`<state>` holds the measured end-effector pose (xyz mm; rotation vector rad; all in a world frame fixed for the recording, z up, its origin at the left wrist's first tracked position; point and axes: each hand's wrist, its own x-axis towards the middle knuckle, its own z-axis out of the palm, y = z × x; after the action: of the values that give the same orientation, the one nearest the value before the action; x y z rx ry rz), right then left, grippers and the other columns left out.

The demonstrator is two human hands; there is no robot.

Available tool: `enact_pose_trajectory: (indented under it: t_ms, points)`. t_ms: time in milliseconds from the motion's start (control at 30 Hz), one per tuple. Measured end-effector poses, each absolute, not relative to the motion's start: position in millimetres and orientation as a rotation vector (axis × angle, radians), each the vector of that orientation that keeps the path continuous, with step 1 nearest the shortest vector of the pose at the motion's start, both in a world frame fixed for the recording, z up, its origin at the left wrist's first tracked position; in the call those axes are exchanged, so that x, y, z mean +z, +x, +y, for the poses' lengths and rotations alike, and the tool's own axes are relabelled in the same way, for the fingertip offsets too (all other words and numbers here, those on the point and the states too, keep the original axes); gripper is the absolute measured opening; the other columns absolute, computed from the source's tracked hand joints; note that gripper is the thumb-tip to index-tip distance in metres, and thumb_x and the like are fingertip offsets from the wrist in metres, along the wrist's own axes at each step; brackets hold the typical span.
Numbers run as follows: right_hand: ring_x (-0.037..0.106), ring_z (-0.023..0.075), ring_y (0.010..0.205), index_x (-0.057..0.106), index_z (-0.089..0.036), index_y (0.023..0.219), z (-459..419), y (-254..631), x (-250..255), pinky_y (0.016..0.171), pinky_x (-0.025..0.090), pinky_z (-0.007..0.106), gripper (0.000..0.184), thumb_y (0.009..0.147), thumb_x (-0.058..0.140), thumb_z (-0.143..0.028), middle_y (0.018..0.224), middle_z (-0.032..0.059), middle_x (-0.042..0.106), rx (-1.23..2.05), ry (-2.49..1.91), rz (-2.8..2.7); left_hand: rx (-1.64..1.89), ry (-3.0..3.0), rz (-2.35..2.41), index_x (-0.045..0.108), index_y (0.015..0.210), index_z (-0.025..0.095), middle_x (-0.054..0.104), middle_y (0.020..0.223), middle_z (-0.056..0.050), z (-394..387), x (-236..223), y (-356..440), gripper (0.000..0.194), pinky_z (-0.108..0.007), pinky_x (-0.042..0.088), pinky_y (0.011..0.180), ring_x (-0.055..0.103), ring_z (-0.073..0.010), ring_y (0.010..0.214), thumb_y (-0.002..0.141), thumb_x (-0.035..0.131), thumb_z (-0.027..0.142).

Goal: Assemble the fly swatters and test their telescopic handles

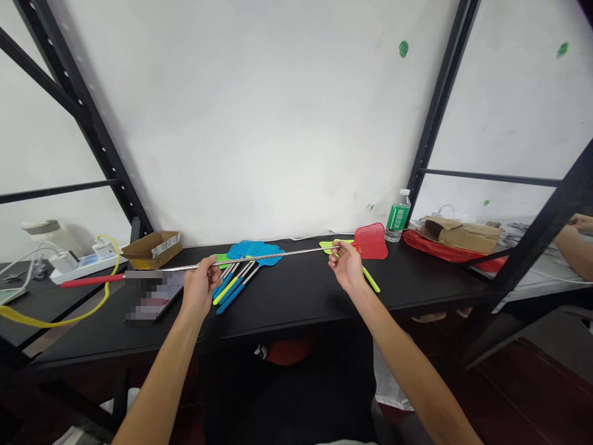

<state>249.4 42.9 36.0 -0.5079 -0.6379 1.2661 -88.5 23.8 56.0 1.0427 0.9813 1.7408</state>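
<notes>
We hold the red fly swatter (370, 241) with both hands, its thin metal shaft (296, 252) running nearly level across the frame from the left side to right of center. Our left hand (201, 283) is closed on the shaft left of center, thumb and fingers gripping it; the red handle (92, 281) extends beyond this hand toward the left edge of the frame. Our right hand (346, 266) pinches the shaft between thumb and fingertips right of center, close to the swatter's red mesh head, which lies just beyond the fingers to the right. The long middle section of the shaft spans the gap between our two hands. Below and behind this section, just right of our left hand, we locate the group of blue swatters (256, 250) on the black table (287, 303), with blue and yellow-green handles pointing toward the lower left. A yellow-green swatter (372, 281) lies partly hidden behind our right hand, its handle slanting to the lower right. A bottle with a green label (398, 216) stands to the right of the red mesh head, near the wall. At the left of the frame, the shaft passes in front of the open cardboard box (152, 250) and over a flat, pixelated object (155, 298); a white power strip (86, 267) lies farther left.
</notes>
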Motion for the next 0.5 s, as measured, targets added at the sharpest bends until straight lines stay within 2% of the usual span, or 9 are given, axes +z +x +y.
enact_pose_trajectory:
  t_ms: [500]
  points:
    - [0.043, 0.0075, 0.050, 0.063, -0.019, 0.079, 41.9, 250.3, 37.8, 0.043, 0.032, 0.021, 0.013, 0.075, 0.066, -0.031, 0.065, -0.0036, 0.049, 1.248, -0.526, -0.601, 1.785, 1.057, 1.010, 0.046, 0.057, 0.018, 0.041, 0.047, 0.006, 22.0, 56.3, -87.0, 0.033, -0.021, 0.028, 0.039, 0.030, -0.0049, 0.037, 0.076, 0.070, 0.032]
